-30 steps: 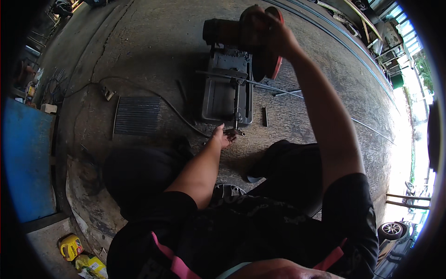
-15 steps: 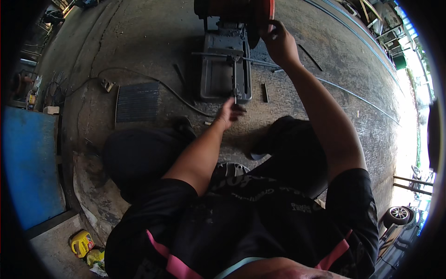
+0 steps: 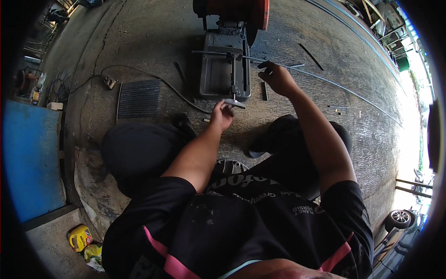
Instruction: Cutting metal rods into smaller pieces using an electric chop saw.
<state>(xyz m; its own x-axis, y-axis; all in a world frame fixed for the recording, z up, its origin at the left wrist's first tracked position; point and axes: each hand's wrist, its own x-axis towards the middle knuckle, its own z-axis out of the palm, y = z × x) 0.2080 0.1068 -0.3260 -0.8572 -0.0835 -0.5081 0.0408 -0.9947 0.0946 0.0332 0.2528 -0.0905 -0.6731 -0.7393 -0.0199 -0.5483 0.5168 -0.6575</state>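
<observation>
A cut-off saw with a red guard (image 3: 265, 14) stands on the floor ahead of me, its grey base (image 3: 204, 86) toward my feet. A long thin metal rod (image 3: 325, 80) lies across the base through the vise and runs off to the right. My left hand (image 3: 222, 117) is closed on the vise crank handle (image 3: 239, 103) at the base's near end. Right of the base, my right hand (image 3: 280, 80) is beside the rod, thumb and fingers bent and apart. Nothing shows in it; whether its fingertips touch the rod cannot be made out.
Left of the saw lies a row of dark cut pieces (image 3: 138, 98), with a power cable (image 3: 174, 86) curving past. Short offcuts (image 3: 265, 91) and a dark strip (image 3: 310, 56) are scattered on the right. A blue panel (image 3: 32, 158) and yellow jug (image 3: 80, 238) are at far left.
My right hand has left the saw's red head and come down toward me, beside the rod. The crank handle has turned in my left hand and now lies crosswise.
</observation>
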